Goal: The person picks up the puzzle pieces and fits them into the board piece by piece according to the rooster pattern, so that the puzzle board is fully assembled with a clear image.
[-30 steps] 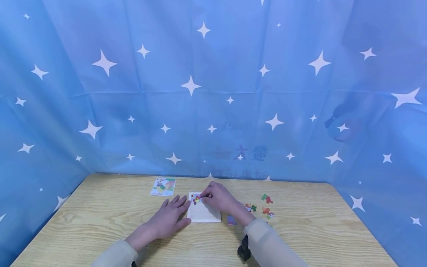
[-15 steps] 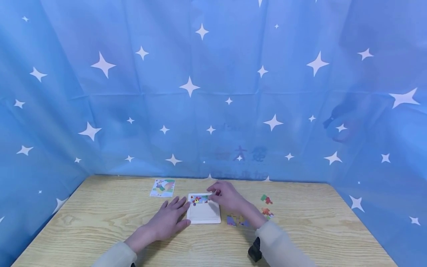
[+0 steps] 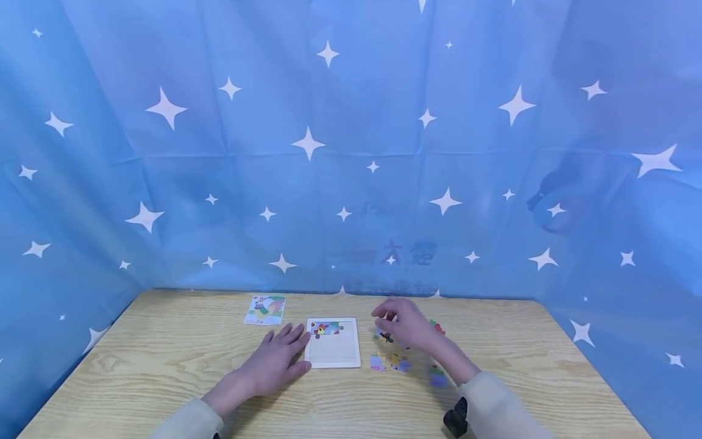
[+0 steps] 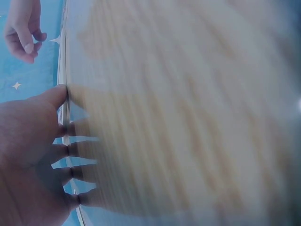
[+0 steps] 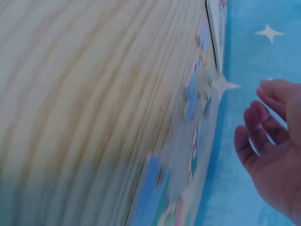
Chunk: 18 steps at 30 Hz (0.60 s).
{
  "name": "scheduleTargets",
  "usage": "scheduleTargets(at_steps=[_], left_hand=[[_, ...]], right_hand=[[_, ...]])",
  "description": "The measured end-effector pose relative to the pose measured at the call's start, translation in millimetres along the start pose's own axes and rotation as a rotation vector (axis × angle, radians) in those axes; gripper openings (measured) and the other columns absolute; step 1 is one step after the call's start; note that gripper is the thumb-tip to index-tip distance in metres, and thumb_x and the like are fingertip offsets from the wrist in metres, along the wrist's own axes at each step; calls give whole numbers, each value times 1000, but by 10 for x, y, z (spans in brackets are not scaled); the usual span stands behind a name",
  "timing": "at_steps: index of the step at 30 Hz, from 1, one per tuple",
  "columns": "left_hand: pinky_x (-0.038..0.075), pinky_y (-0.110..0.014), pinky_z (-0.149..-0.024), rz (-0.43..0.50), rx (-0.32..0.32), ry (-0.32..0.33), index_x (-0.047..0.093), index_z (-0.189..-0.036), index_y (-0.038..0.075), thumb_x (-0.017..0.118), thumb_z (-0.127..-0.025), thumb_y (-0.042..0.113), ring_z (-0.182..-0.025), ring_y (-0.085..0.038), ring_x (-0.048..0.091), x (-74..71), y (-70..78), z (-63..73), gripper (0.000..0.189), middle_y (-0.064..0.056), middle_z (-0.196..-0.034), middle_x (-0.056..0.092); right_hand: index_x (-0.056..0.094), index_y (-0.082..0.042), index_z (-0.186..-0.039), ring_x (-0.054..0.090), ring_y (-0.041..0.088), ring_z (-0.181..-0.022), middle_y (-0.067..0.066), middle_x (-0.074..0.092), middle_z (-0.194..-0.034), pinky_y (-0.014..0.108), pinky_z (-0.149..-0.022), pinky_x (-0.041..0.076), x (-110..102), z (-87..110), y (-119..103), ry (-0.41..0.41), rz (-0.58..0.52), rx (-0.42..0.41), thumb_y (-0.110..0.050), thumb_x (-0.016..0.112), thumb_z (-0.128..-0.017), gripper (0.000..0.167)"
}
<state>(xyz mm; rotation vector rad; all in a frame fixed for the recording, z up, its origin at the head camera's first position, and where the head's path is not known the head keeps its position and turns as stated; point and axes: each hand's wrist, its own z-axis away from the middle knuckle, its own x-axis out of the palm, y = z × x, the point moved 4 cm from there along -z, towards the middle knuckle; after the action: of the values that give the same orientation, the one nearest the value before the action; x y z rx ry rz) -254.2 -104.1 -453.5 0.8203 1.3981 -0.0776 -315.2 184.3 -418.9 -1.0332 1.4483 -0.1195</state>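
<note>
My left hand (image 3: 278, 361) lies spread with straight fingers, its fingertips at the left edge of a white puzzle tray (image 3: 331, 353). Joined colourful jigsaw pieces (image 3: 327, 328) fill part of the tray's upper left. To the right of the tray my right hand (image 3: 407, 323) hangs over loose jigsaw pieces (image 3: 388, 362), its fingers loosely bent. The right wrist view shows nothing between the fingers of this right hand (image 5: 275, 127), which is raised above the table. Some loose pieces are partly hidden behind the right hand and forearm.
A square picture card (image 3: 265, 310) lies at the back left of the wooden table (image 3: 181, 347). More loose pieces (image 3: 438, 378) lie right of the forearm. A blue curtain (image 3: 307, 201) with white stars stands behind the table.
The right hand has moved from the tray's upper part to the right, over the loose pieces. More of the joined pieces in the tray now show. The left hand has stayed at the tray's edge.
</note>
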Motion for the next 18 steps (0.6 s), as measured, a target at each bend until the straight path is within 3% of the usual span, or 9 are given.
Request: scheduleTargets(at_steps=[18], left_hand=[[21, -76, -110, 16, 16, 6, 47, -151, -4, 57, -106, 37, -147, -52, 27, 44, -60, -16, 62, -27, -159, 36]], right_hand=[[73, 3, -114, 64, 15, -77, 4, 65, -101, 28, -58, 52, -142, 283, 230, 46, -51, 63, -10, 66, -101, 19]])
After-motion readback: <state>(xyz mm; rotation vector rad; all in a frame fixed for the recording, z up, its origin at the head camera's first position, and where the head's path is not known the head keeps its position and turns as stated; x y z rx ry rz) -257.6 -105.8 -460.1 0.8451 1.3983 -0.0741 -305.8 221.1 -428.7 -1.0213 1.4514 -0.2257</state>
